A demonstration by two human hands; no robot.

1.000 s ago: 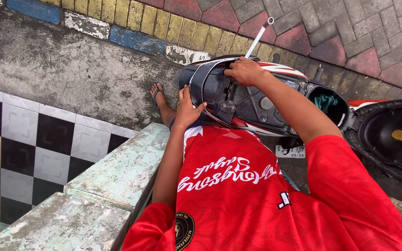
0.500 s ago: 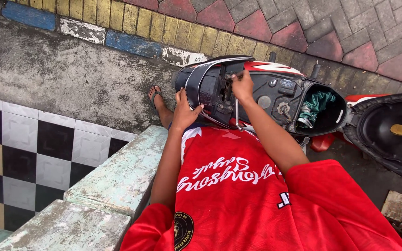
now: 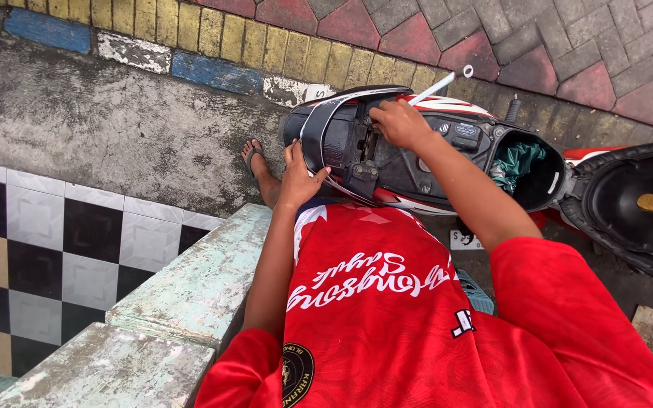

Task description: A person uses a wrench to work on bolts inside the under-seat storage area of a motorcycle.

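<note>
- Currently, left hand (image 3: 300,177) is laid on the scooter's rear panel (image 3: 326,136), fingers spread, nothing gripped.
- Right hand (image 3: 400,125) is closed around a white-handled tool (image 3: 440,85) over the open compartment (image 3: 527,162).

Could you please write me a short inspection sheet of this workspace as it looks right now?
Surface: stained concrete ground; worn pale-green step beside the person.
Job's things: scooter with its black seat raised, storage bin open and holding green cloth; white-handled tool.
Clutter: nothing seen.
Hands: left hand rests on the scooter's black tail edge; right hand grips the tool over the rear frame.
Cables: nothing seen.
Surroundings: black, white and tan checkered tiles; painted kerb bricks; red and grey paving; sandalled foot.
</note>
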